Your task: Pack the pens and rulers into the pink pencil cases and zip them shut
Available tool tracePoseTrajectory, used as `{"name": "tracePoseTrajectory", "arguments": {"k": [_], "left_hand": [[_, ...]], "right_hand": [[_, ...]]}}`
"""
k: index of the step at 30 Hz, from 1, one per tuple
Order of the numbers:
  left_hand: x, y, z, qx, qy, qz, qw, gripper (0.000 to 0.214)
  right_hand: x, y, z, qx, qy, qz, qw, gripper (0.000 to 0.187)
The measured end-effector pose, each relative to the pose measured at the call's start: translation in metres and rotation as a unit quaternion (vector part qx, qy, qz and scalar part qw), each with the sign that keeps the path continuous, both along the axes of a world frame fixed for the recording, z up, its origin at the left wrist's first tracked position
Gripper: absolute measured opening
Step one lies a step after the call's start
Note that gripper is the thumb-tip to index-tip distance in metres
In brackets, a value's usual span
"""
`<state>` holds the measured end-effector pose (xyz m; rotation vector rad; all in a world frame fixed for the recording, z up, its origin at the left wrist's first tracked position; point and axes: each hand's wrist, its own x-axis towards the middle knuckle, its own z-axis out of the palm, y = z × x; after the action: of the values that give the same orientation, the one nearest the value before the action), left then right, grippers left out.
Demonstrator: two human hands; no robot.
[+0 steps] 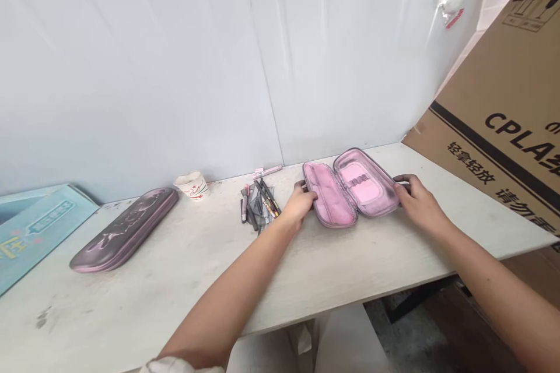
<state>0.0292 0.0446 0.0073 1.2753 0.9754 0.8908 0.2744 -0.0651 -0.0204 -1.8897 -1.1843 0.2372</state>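
Note:
An open pink zip case (350,189) lies flat on the table, its two halves spread apart and its pink lining facing up. One half holds a paler pink panel with a strap. My left hand (300,205) grips the outer edge of the near-left half, and my right hand (417,201) holds the rim of the far-right half. Both hands rest on the table beside the case.
Left of the case lie a pile of pens and markers (260,205) and a pink marker (266,172). Farther left are a paper cup (192,185), a closed dark zip case (125,230) and a blue box (39,233). A cardboard carton (494,111) stands at right.

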Motion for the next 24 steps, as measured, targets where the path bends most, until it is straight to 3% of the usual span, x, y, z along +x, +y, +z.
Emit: {"name": "tracePoseTrajectory", "arguments": {"k": [3, 6, 9, 12, 16, 24], "left_hand": [[0.011, 0.001, -0.004, 0.181, 0.147, 0.025, 0.972, 0.064], [0.02, -0.011, -0.004, 0.32, 0.297, -0.053, 0.898, 0.063], [0.031, -0.026, -0.004, 0.366, 0.405, -0.139, 0.826, 0.064], [0.039, -0.031, -0.006, 0.372, 0.469, -0.184, 0.78, 0.067], [0.041, -0.027, -0.012, 0.386, 0.49, -0.194, 0.757, 0.068], [0.04, -0.026, -0.025, 0.413, 0.484, -0.173, 0.751, 0.062]], "right_hand": [[0.013, -0.001, -0.005, 0.014, -0.069, -0.02, 0.997, 0.038], [0.005, 0.003, -0.006, 0.058, -0.171, 0.02, 0.983, 0.042], [-0.017, 0.012, -0.004, 0.043, -0.248, 0.104, 0.962, 0.045], [-0.037, 0.021, -0.005, -0.058, -0.279, 0.159, 0.945, 0.053], [-0.04, 0.029, -0.01, -0.127, -0.284, 0.181, 0.933, 0.053], [-0.037, 0.029, -0.016, -0.118, -0.34, 0.154, 0.92, 0.048]]}}
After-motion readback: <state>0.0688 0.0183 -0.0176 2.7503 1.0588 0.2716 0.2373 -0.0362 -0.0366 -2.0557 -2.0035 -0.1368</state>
